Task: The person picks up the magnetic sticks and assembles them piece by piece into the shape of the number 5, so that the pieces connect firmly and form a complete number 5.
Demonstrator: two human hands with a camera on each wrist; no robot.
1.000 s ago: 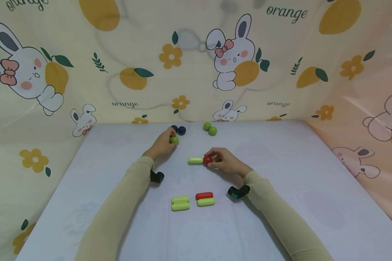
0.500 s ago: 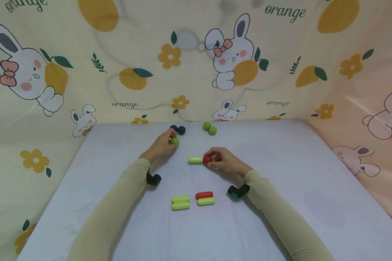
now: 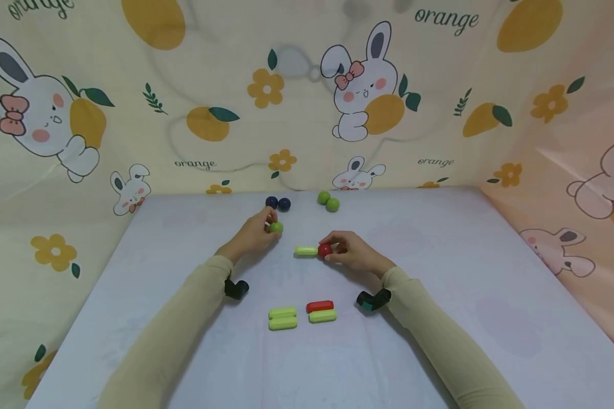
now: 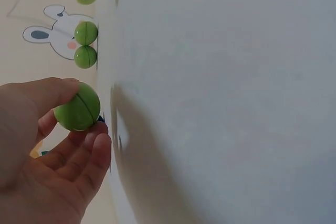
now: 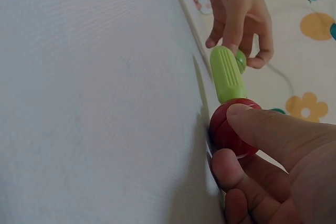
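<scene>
My left hand [image 3: 252, 234] pinches a green ball [image 4: 79, 107] between thumb and fingers, held above the white table. A seam runs round that ball in the left wrist view. My right hand [image 3: 355, 251] grips a red ball [image 5: 231, 129], thumb on one side and fingers curled on the other. Joined end-on to the red ball is a light green ribbed rod [image 5: 227, 74], pointing left toward the other hand in the head view. In the left wrist view the rod's free end shows a dark round spot.
Two dark blue balls [image 3: 284, 204] lie behind my left hand, and two green balls [image 3: 332, 205] sit at the table's back edge. Nearer me lie a pair of light green rods [image 3: 283, 322] and a red rod [image 3: 319, 306] beside another green rod [image 3: 323, 316]. A printed curtain hangs behind.
My left hand has drawn back from the dark blue balls, toward me and slightly right at the fingertips, with the green ball. My right hand stays in place with the red ball.
</scene>
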